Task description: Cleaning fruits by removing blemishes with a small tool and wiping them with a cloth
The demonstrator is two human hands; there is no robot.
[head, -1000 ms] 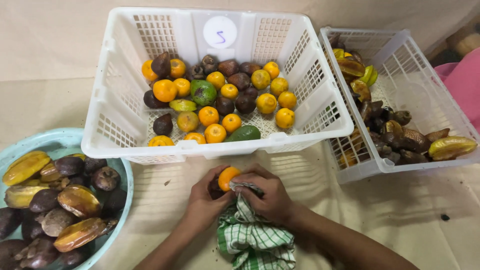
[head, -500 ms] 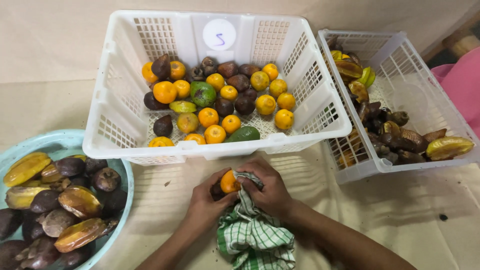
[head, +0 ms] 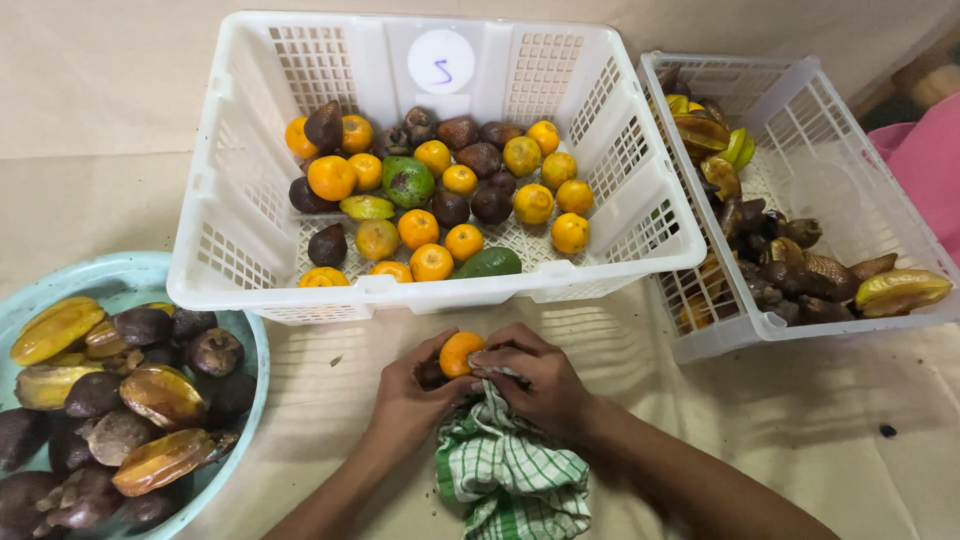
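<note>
Two white baskets are sitting past the hands, and they are the biggest things here. The big white basket (head: 430, 290) is lying straight ahead of both hands, its near rim just beyond the fingers. It is holding orange, green and dark brown fruit. A round white sticker (head: 441, 62) with a small purple mark is sitting high on its far wall. The smaller white basket (head: 790, 320) is sitting off to the right of the right hand, pressed close beside the big one, with brown and yellow-green fruit inside. A light blue bowl (head: 240, 330) is lying to the left of the left hand, near it, piled with dark and yellow fruit. Its rim is running under the big basket's corner.

A strip of bare tan cloth (head: 330, 380) is lying open between the bowl and the left hand, and more is spreading out to the right of the right arm.

A green and white checked cloth (head: 510, 470) is hanging below both hands, bunched up. The left hand (head: 410, 395) is curling around a small orange fruit (head: 460, 352) from the left. The right hand (head: 535, 385) is gripping the cloth and pressing it to the fruit's right side. The fruit is sitting between the two hands, at their fingertips.
</note>
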